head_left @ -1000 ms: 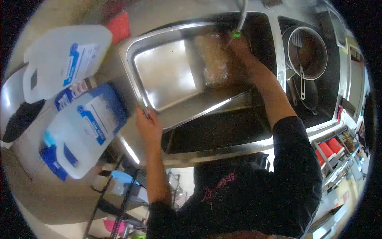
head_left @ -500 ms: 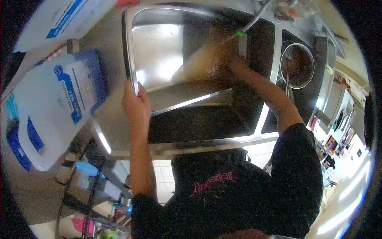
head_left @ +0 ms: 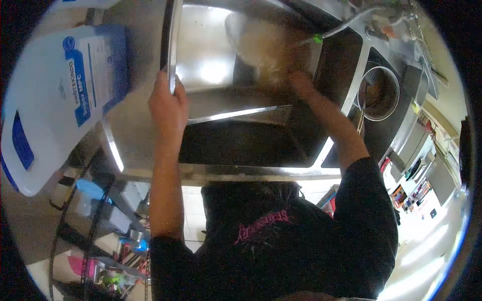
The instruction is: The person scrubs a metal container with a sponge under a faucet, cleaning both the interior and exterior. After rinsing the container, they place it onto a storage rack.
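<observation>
A large rectangular steel pan [head_left: 201, 42] leans tilted in the sink [head_left: 236, 150]. My left hand [head_left: 168, 103] is closed around its left rim, thumb on the inner side. Inside the pan, toward its right part, my right hand [head_left: 301, 84] reaches down; its fingers are smeared by motion, and I cannot make out whether they hold anything. Water runs from a hose-like spout with a green tip [head_left: 317, 38] just above that hand. A pale, blurred splash [head_left: 251, 42] spreads over the pan's inner surface.
Left of the sink stands a big white plastic jug [head_left: 45, 100] with a blue label. A round pot [head_left: 376, 95] holding a fork sits in the right basin. Below left, a dark rack [head_left: 90, 220] and several containers show. Shelves with goods line the far right.
The whole view has shifted, with the pan and jug higher in the frame. My right hand sits slightly further left of the spout, and the splash reaches further up and left.
</observation>
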`<control>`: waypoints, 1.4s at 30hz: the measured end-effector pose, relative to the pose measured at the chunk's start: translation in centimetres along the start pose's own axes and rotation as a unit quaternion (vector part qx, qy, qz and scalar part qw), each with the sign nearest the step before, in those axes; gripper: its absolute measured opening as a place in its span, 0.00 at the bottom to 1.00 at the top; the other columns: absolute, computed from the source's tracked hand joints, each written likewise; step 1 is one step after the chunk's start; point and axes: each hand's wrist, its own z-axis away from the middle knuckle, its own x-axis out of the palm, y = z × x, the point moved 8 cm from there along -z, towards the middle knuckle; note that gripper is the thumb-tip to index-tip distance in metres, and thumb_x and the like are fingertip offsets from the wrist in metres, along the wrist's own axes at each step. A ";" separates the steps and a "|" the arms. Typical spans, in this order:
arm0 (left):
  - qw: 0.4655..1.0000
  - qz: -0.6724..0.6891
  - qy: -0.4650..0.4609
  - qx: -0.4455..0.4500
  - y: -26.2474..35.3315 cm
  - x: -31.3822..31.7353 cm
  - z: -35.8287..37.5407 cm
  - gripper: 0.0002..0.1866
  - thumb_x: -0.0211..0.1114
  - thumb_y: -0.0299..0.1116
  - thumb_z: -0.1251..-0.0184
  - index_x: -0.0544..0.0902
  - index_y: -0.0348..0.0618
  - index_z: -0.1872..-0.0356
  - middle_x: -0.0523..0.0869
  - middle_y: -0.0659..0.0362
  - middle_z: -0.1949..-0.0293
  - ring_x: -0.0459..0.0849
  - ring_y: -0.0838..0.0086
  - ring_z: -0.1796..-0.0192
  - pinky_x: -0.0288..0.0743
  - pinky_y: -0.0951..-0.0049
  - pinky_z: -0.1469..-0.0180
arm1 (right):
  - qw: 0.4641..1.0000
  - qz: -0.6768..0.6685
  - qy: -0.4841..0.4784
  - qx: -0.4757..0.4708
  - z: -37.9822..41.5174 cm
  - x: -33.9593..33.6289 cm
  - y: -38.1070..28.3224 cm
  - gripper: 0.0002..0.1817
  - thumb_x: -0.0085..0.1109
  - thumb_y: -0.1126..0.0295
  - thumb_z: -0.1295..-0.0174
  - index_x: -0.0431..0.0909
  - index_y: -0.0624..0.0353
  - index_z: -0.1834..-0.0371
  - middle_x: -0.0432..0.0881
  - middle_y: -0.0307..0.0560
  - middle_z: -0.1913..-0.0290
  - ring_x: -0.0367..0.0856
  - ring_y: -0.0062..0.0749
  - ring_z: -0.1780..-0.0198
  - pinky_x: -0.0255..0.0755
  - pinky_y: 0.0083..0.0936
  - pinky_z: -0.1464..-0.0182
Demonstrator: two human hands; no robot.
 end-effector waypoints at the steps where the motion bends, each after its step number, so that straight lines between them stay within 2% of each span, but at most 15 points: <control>1: 1.000 0.005 0.018 0.016 0.3 -0.2 0.1 0.09 0.56 0.28 0.32 0.74 0.38 0.53 0.82 0.43 0.67 0.86 0.50 0.63 0.78 0.55 0.63 | 0.999 -0.033 0.015 0.004 -0.2 4.4 -1.0 0.15 0.53 0.70 0.40 0.80 0.61 0.52 0.83 0.58 0.60 0.83 0.52 0.61 0.77 0.45 0.53; 6: 1.000 0.006 0.009 -0.005 0.1 -0.1 0.5 0.09 0.56 0.27 0.33 0.74 0.38 0.54 0.82 0.42 0.67 0.84 0.47 0.64 0.76 0.54 0.62 | 0.990 -0.110 -0.093 -0.005 1.0 2.0 -5.4 0.17 0.51 0.64 0.36 0.79 0.61 0.50 0.83 0.59 0.58 0.83 0.53 0.57 0.75 0.47 0.50; 7: 1.000 -0.001 0.010 -0.005 0.0 0.0 0.3 0.09 0.56 0.28 0.33 0.73 0.38 0.54 0.82 0.42 0.66 0.84 0.46 0.63 0.75 0.53 0.61 | 0.977 -0.212 -0.002 -0.008 1.2 -0.9 -6.4 0.18 0.50 0.60 0.34 0.79 0.61 0.49 0.82 0.60 0.56 0.81 0.54 0.54 0.73 0.47 0.46; 14: 0.999 -0.021 0.031 0.032 -0.2 0.4 0.5 0.09 0.55 0.31 0.32 0.73 0.37 0.56 0.81 0.39 0.66 0.81 0.41 0.61 0.73 0.50 0.59 | 0.844 -0.526 0.064 -0.080 0.8 -24.9 -18.6 0.22 0.50 0.52 0.32 0.77 0.54 0.43 0.77 0.56 0.42 0.73 0.48 0.39 0.66 0.40 0.36; 18: 0.997 -0.037 0.023 0.057 -0.4 0.6 0.7 0.09 0.54 0.33 0.31 0.73 0.37 0.57 0.81 0.37 0.66 0.81 0.40 0.61 0.74 0.48 0.59 | 0.864 -0.501 0.005 0.048 1.7 -15.3 -14.7 0.21 0.50 0.54 0.32 0.78 0.52 0.43 0.77 0.54 0.42 0.73 0.55 0.39 0.65 0.46 0.37; 23: 0.997 -0.077 0.016 0.007 0.2 0.4 0.9 0.09 0.54 0.33 0.31 0.73 0.37 0.58 0.82 0.38 0.68 0.82 0.41 0.62 0.74 0.47 0.61 | 0.980 -0.199 0.006 0.014 8.4 -0.3 -3.5 0.20 0.50 0.57 0.34 0.81 0.63 0.53 0.80 0.63 0.55 0.76 0.60 0.47 0.72 0.49 0.45; 25: 0.994 -0.054 0.064 0.068 0.7 -0.2 0.8 0.09 0.54 0.32 0.31 0.73 0.36 0.57 0.82 0.39 0.69 0.82 0.41 0.64 0.74 0.48 0.61 | 0.973 -0.160 -0.034 0.160 11.1 0.0 -2.9 0.20 0.54 0.61 0.38 0.77 0.68 0.50 0.78 0.66 0.52 0.76 0.59 0.46 0.72 0.48 0.45; 27: 0.995 -0.046 0.059 0.061 0.7 -0.2 0.9 0.09 0.54 0.32 0.31 0.73 0.36 0.58 0.82 0.39 0.69 0.82 0.41 0.64 0.74 0.48 0.61 | 0.897 -0.303 0.079 0.311 12.9 -4.0 -5.2 0.24 0.55 0.64 0.39 0.69 0.71 0.45 0.74 0.66 0.49 0.76 0.58 0.48 0.74 0.46 0.48; 30: 0.993 -0.043 0.078 0.079 0.5 -0.4 0.7 0.08 0.54 0.31 0.32 0.74 0.36 0.58 0.82 0.39 0.69 0.82 0.41 0.63 0.74 0.48 0.61 | 0.807 -0.460 0.289 0.233 14.7 -17.3 -11.6 0.22 0.61 0.75 0.43 0.68 0.60 0.44 0.74 0.58 0.48 0.70 0.56 0.43 0.66 0.45 0.40; 32: 0.989 -0.043 0.093 0.110 1.2 -0.6 1.6 0.08 0.54 0.30 0.32 0.74 0.36 0.58 0.82 0.39 0.70 0.82 0.41 0.64 0.74 0.48 0.62 | 0.815 -0.445 0.294 0.226 15.3 -20.5 -14.5 0.22 0.60 0.76 0.43 0.68 0.61 0.45 0.72 0.59 0.49 0.67 0.56 0.41 0.63 0.45 0.38; 34: 0.996 -0.039 0.059 0.061 1.0 -0.6 1.3 0.07 0.54 0.30 0.32 0.74 0.37 0.60 0.82 0.39 0.70 0.82 0.41 0.64 0.74 0.48 0.61 | 0.760 -0.516 0.296 0.264 15.9 -20.1 -14.8 0.22 0.59 0.77 0.43 0.67 0.61 0.45 0.71 0.60 0.49 0.66 0.57 0.41 0.62 0.45 0.37; 36: 0.996 -0.038 0.054 0.060 1.2 -0.8 1.1 0.07 0.54 0.31 0.32 0.74 0.37 0.60 0.82 0.39 0.70 0.82 0.41 0.64 0.74 0.48 0.62 | 0.785 -0.398 0.281 0.382 16.1 -9.4 -11.3 0.24 0.58 0.72 0.42 0.67 0.64 0.42 0.73 0.61 0.50 0.69 0.58 0.42 0.64 0.44 0.38; 37: 0.997 -0.037 0.044 0.050 0.9 -0.6 1.2 0.07 0.55 0.31 0.33 0.74 0.38 0.60 0.82 0.39 0.70 0.82 0.42 0.64 0.74 0.48 0.62 | 0.671 -0.523 0.251 0.461 17.6 -6.8 -8.3 0.25 0.58 0.70 0.42 0.67 0.68 0.42 0.77 0.63 0.49 0.74 0.58 0.45 0.67 0.44 0.40; 38: 0.997 -0.037 0.045 0.049 0.7 -0.5 1.2 0.07 0.55 0.31 0.33 0.74 0.38 0.60 0.82 0.39 0.70 0.82 0.42 0.64 0.74 0.48 0.62 | 0.649 -0.547 0.106 0.518 17.7 -2.6 -6.2 0.24 0.58 0.70 0.42 0.68 0.70 0.43 0.78 0.64 0.49 0.77 0.57 0.47 0.68 0.44 0.40; 42: 0.995 -0.050 0.061 0.062 0.9 -0.5 1.1 0.08 0.54 0.33 0.32 0.73 0.38 0.60 0.82 0.40 0.72 0.82 0.41 0.66 0.74 0.48 0.62 | 0.809 -0.369 0.250 0.384 16.1 -7.3 -7.7 0.23 0.57 0.63 0.40 0.72 0.63 0.44 0.80 0.57 0.52 0.80 0.56 0.54 0.67 0.46 0.39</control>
